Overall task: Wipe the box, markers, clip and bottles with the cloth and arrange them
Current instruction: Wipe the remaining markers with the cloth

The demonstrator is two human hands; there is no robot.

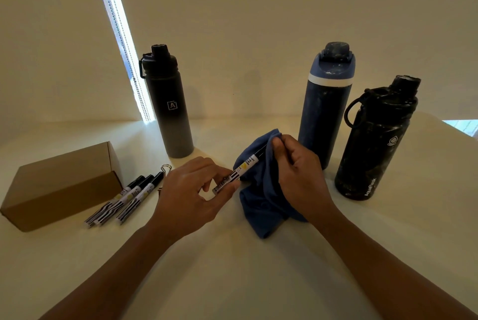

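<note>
My left hand (pixel 191 190) pinches the barcoded end of a marker (pixel 240 171). My right hand (pixel 297 167) grips the blue cloth (pixel 261 205) wrapped round the marker's dark cap end. Three more markers (pixel 124 199) lie side by side on the table, next to a brown cardboard box (pixel 59 185). A metal clip (pixel 165 168) lies just behind the markers, partly hidden by my left hand. A black-grey bottle (pixel 170 110) stands at the back left. At the right stand a blue bottle (pixel 326 102) and a black speckled bottle (pixel 375 143).
The white table (pixel 232 268) meets a pale wall at the back. A bright window strip (pixel 121 35) runs behind the black-grey bottle. The table's right edge (pixel 455 133) shows beside the speckled bottle.
</note>
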